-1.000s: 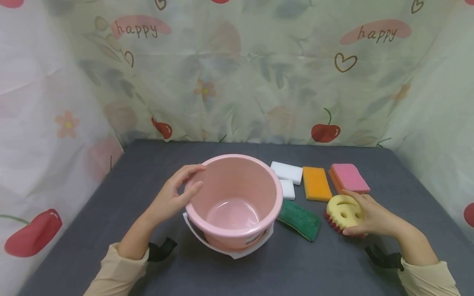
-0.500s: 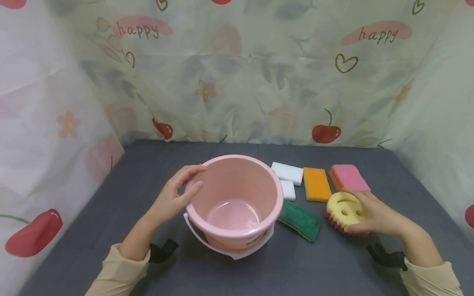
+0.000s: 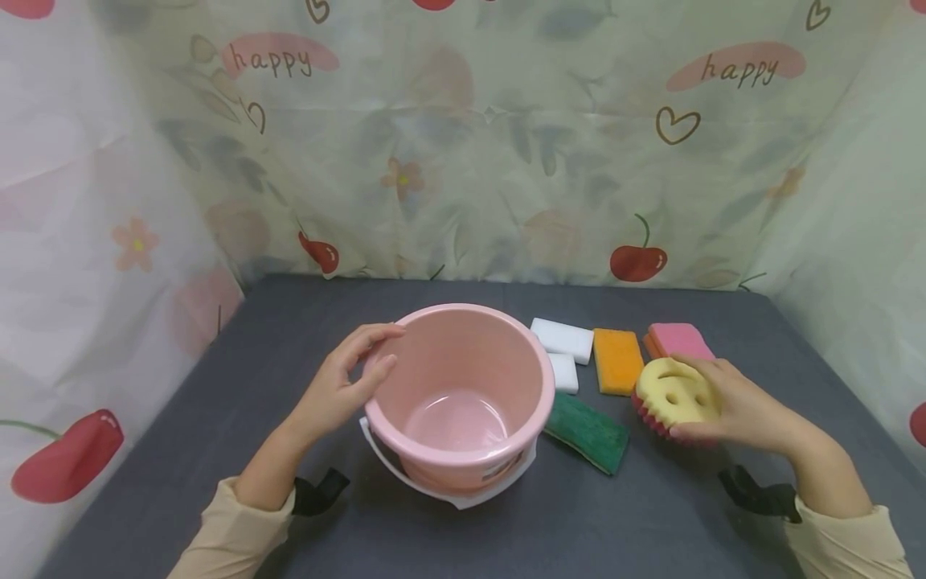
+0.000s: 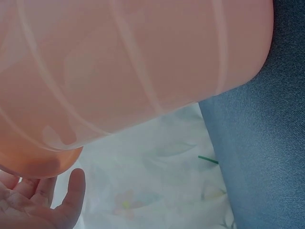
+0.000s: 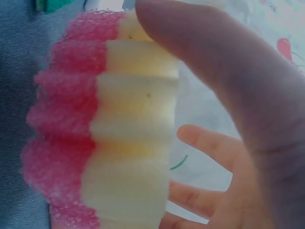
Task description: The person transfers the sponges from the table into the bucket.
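In the head view my right hand grips a round scalloped sponge with a smiley face, thumb on its near edge and fingers at its far side. The right wrist view shows the sponge's yellow layer and pink scrubbing layer side-on, with the thumb across it. The sponge appears slightly above the table, its shadow below. My left hand touches the left rim of a pink bucket, thumb extended. In the left wrist view the fingers of that hand are partly hidden by the rim.
Right of the bucket lie two white sponges, an orange sponge, a green scouring pad and a pink sponge. The bucket's white handle hangs down in front. A patterned curtain encloses the dark table.
My right hand has gripped the smiley sponge and raised it a little, shifting it toward the pink sponge. The left hand and bucket stay in place.
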Action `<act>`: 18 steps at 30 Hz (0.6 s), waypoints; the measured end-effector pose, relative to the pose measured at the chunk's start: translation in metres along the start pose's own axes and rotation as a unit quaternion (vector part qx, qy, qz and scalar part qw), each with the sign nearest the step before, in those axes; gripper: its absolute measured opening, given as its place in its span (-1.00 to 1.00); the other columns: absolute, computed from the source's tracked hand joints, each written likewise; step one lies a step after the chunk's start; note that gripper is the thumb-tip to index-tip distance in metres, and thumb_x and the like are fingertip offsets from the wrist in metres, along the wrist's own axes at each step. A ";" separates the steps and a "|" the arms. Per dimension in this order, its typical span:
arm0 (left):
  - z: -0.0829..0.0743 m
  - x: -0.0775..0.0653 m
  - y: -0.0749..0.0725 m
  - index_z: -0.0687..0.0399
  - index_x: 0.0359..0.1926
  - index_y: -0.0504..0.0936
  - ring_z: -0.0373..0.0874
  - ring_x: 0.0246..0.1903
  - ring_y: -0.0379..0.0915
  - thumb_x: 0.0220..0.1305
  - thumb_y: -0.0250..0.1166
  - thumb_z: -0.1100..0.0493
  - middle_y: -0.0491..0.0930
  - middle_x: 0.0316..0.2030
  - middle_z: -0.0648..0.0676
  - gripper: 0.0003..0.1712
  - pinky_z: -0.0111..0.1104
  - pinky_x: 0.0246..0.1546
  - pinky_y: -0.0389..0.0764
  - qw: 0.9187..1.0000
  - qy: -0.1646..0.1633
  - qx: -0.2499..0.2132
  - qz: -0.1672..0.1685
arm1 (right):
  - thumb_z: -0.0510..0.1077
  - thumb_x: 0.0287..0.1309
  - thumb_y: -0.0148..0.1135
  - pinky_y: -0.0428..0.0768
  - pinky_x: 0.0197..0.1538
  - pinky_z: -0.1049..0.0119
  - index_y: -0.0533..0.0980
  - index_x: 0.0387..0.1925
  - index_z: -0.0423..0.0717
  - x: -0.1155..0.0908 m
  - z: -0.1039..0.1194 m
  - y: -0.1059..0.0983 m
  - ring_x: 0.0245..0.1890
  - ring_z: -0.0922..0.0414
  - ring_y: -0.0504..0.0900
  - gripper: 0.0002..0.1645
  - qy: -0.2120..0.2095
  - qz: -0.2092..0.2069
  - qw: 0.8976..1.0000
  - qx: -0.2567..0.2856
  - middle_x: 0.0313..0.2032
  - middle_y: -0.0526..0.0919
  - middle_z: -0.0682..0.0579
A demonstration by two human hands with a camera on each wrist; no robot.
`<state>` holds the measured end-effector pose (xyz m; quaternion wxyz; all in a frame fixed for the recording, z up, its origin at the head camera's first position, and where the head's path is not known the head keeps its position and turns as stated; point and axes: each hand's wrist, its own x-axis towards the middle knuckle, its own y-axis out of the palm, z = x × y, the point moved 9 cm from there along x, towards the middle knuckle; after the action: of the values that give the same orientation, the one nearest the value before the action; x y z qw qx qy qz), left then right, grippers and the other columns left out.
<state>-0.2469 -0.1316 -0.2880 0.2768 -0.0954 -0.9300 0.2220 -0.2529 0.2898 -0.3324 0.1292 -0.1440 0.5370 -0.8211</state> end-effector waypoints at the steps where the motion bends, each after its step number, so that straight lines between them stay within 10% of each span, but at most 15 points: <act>1: 0.000 0.000 0.000 0.14 0.11 0.48 -0.30 0.07 0.34 0.23 0.18 0.30 0.49 0.07 0.10 -0.60 -0.68 0.07 0.32 1.000 0.001 0.000 0.000 | 0.08 -0.29 0.53 0.38 -0.17 0.13 0.23 0.26 -0.23 0.001 0.001 -0.001 -0.09 -0.05 0.31 0.09 0.004 -0.001 1.000 0.001 -0.02 0.40 -0.27; 12: 0.002 0.000 0.000 0.12 0.11 0.48 -0.37 0.07 0.33 0.24 0.17 0.30 0.49 0.07 0.10 -0.61 -0.67 0.07 0.32 1.000 0.002 0.000 -0.002 | 0.06 -0.26 0.53 0.30 -0.13 0.24 0.22 0.31 0.17 0.013 0.021 -0.020 -0.03 0.04 0.25 0.04 -0.027 -0.051 0.998 0.033 0.00 0.43 -0.08; 18: 0.002 0.000 0.001 0.10 0.11 0.48 -0.36 0.07 0.33 0.25 0.16 0.29 0.48 0.08 0.09 -0.61 -0.66 0.07 0.33 1.000 0.000 0.002 0.000 | 0.10 -0.22 0.50 0.33 -0.13 0.21 0.22 0.30 -0.04 0.016 0.026 -0.026 0.02 -0.06 0.27 0.04 -0.008 -0.054 0.998 0.020 0.10 0.34 -0.20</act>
<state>-0.2480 -0.1320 -0.2900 0.2765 -0.0951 -0.9297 0.2240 -0.2593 0.2721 -0.2966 0.0916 -0.1763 0.5109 -0.8364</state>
